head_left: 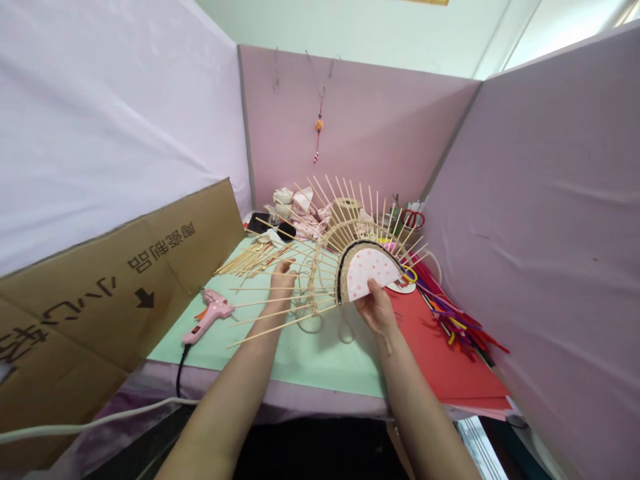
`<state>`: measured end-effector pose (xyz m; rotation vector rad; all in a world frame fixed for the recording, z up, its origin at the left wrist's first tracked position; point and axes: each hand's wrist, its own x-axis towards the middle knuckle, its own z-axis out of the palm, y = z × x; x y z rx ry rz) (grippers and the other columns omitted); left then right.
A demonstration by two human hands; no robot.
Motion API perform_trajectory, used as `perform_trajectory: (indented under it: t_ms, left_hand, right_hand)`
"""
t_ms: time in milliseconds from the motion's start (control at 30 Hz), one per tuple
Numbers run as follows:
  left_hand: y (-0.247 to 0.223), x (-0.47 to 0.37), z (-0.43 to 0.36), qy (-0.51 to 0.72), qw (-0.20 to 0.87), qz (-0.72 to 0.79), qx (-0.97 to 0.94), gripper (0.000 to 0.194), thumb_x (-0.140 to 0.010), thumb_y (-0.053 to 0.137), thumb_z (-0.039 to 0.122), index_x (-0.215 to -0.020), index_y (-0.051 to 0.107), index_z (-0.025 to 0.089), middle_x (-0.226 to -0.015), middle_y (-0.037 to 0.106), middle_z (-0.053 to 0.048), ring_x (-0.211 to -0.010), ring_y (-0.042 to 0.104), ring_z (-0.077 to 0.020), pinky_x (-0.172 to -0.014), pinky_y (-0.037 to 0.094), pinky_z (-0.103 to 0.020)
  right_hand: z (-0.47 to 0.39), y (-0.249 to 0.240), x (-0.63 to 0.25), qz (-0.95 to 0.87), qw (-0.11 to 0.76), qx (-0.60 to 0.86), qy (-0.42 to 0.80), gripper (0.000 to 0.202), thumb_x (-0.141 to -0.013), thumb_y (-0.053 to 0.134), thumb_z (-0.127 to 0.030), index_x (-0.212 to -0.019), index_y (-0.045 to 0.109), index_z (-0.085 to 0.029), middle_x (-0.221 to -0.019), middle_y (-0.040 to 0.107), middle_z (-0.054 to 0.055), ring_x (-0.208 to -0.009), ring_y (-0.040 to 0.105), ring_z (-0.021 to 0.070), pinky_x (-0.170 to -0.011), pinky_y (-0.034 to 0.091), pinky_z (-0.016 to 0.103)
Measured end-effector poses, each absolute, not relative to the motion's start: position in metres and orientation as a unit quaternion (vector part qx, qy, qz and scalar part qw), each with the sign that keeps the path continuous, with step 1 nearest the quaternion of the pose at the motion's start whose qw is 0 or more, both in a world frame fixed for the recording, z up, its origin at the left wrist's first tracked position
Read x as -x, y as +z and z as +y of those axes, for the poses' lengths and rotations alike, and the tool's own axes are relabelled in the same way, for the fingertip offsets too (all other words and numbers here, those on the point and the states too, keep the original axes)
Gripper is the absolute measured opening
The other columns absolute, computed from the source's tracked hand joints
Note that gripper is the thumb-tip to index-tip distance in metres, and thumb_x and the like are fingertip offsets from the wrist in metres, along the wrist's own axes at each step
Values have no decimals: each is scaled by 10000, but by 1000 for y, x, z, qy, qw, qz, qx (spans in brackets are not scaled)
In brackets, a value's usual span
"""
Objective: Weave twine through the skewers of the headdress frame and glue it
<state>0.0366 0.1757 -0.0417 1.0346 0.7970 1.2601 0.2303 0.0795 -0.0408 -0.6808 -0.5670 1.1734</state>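
Observation:
A fan-shaped piece (373,270) has a white half-disc with pink dots, a black and tan rim, and thin wooden sticks (280,325) spreading outward. My right hand (377,308) grips its lower edge, thumb on the dotted face. Twine (314,283) runs through the sticks in an arc, and loose loops hang below. Behind the left-hand sticks is my left hand (284,277), its fingers bent together near the twine; what they hold is too small to make out.
A pink glue gun (213,317) lies at left beside a cardboard sheet (125,287). Loose sticks (255,259), a twine spool (345,210) and pink cloth (305,223) are behind. Colourful pipe cleaners (457,320) lie on red paper (425,353) at right.

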Motion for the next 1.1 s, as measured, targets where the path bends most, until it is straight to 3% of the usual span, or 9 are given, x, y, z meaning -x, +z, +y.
perform_trajectory:
  t_ms: [200, 367, 700, 967, 1100]
  left_hand:
    - [-20, -26, 175, 603, 651, 270, -372, 156, -753, 553, 225, -905, 543, 193, -814, 597, -28, -739, 557, -118, -693, 448, -257]
    - [-13, -30, 162, 565, 706, 207, -372, 260, -699, 699, 233, -938, 607, 189, -875, 637, -43, -765, 590, -140, -734, 483, -289]
    - [-11, -30, 160, 556, 734, 164, -353, 428, -648, 776, 221, -1044, 611, 220, -807, 647, 0, -656, 581, -94, -649, 484, -237]
    - [0, -28, 146, 530, 748, 122, -381, 416, -698, 730, 293, -1095, 617, 237, -1098, 670, -58, -949, 638, -207, -861, 504, -370]
    - [6, -32, 147, 516, 741, 133, -409, 395, -757, 657, 347, -1129, 611, 222, -1171, 646, -82, -998, 627, -230, -877, 496, -387]
  right_hand:
    - [77, -48, -224, -262, 724, 316, 555, 456, -703, 757, -316, -1128, 604, -256, -1121, 717, 13, -1014, 677, 183, -807, 587, 271]
    - [74, -50, -220, -277, 710, 332, 555, 483, -684, 775, -319, -1129, 595, -262, -1120, 718, 18, -1003, 683, 195, -823, 582, 293]
    - [69, -50, -213, -287, 684, 346, 574, 447, -657, 797, -326, -1061, 620, -252, -1062, 737, 5, -998, 684, 200, -864, 570, 305]
    - [66, -49, -214, -297, 665, 334, 599, 474, -670, 789, -320, -1103, 606, -251, -1005, 752, 5, -983, 692, 213, -885, 565, 348]
    - [66, -51, -216, -299, 657, 337, 605, 429, -672, 784, -340, -1058, 626, -243, -1023, 749, 14, -985, 692, 219, -886, 564, 349]
